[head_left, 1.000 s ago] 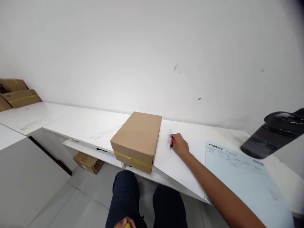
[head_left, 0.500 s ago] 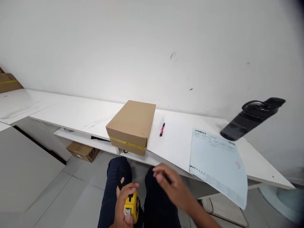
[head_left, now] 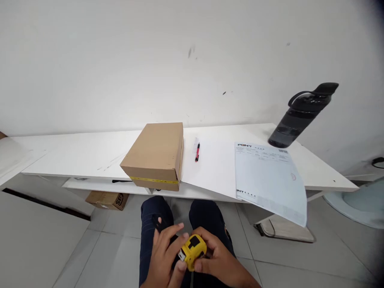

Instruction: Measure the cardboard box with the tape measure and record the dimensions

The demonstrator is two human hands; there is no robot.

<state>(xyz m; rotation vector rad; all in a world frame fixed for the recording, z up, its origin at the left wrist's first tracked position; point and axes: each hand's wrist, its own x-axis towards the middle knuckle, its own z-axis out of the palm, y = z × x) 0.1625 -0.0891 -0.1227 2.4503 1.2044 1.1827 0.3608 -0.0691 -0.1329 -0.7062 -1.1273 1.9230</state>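
Observation:
Above my lap is a yellow and black tape measure (head_left: pixel 195 249), its metal end hook turned toward my left hand. My right hand (head_left: pixel 214 258) is wrapped round the case from the right. My left hand (head_left: pixel 168 254) has its thumb and fingertips at the hook side, touching the tape measure. A black strap (head_left: pixel 159 223) hangs by my left fingers. Beyond my knees, a closed cardboard box (head_left: pixel 154 148) with a yellow printed tape band overhangs the front edge of the white desk (head_left: pixel 90 150).
Right of the box lie a red and black pen (head_left: pixel 197 152), white paper (head_left: pixel 210 168) and a printed sheet (head_left: pixel 267 176) hanging over the edge. A dark bottle (head_left: pixel 297 120) stands behind the sheet. Below the desk, another carton (head_left: pixel 108 199) sits on the floor.
My right hand has come left and closed round the tape measure. The tape measure has moved up and right, between both hands. The view has turned slightly.

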